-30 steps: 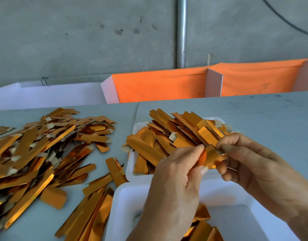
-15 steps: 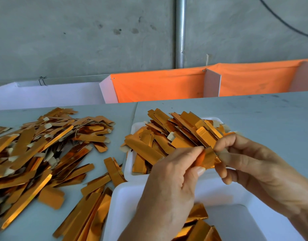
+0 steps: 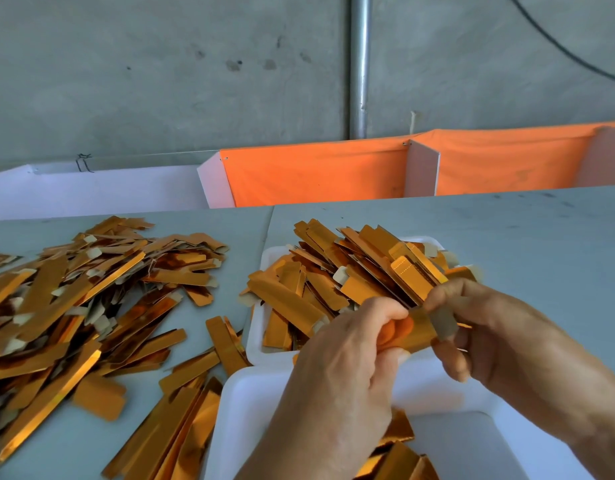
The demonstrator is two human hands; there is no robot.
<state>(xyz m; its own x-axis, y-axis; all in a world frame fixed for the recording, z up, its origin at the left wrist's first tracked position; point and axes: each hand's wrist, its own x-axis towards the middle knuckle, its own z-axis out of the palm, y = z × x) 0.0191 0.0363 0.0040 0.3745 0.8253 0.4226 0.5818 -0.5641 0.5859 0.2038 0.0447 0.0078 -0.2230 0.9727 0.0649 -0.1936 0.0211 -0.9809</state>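
Observation:
My left hand (image 3: 340, 368) and my right hand (image 3: 489, 337) both pinch one shiny gold card strip (image 3: 417, 329) between them, held above the near white tray (image 3: 250, 410). The strip looks bent or folded between my fingers; much of it is hidden by them. A few folded gold pieces (image 3: 399, 452) lie inside that near tray. Behind my hands a second white tray (image 3: 264, 258) is heaped with flat gold strips (image 3: 334, 271).
A wide loose pile of gold strips (image 3: 74, 306) covers the grey table's left side, with more strips (image 3: 174, 427) beside the near tray. Orange cloth panels (image 3: 316, 171) and a white box (image 3: 91, 192) line the table's far edge. A metal pipe (image 3: 359, 64) runs up the concrete wall.
My hands stayed in place over the near tray. The fingers shifted on the strip, bending it further; my right fingers now lie more across its right end.

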